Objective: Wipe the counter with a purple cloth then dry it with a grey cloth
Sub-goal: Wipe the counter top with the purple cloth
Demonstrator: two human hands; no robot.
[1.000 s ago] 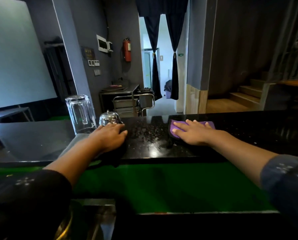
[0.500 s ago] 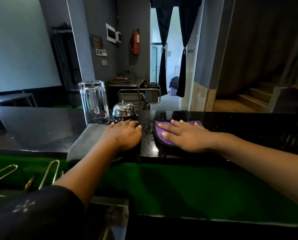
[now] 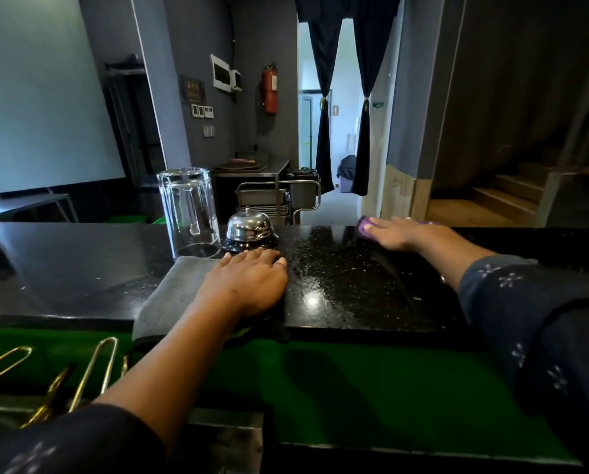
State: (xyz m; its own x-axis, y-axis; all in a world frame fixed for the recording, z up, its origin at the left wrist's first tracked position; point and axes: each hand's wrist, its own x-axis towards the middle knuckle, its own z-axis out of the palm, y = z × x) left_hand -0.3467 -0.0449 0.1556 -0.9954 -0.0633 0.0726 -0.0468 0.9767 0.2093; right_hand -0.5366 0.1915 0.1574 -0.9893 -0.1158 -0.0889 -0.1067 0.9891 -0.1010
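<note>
Honestly, my right hand is flat, fingers straight, pressing the purple cloth at the counter's far edge, and could shove it off. My left hand lies flat on the grey cloth, right by the upturned glass and bell, so a careless sweep would knock them.

Two arms reach forward, both hands lying palm down.

The left hand lies flat with its fingers straight and close together, forearm bare below a dark patterned sleeve. The right hand stretches farther out and to the right, fingers extended and pressing down, its arm sleeved to the wrist.
</note>
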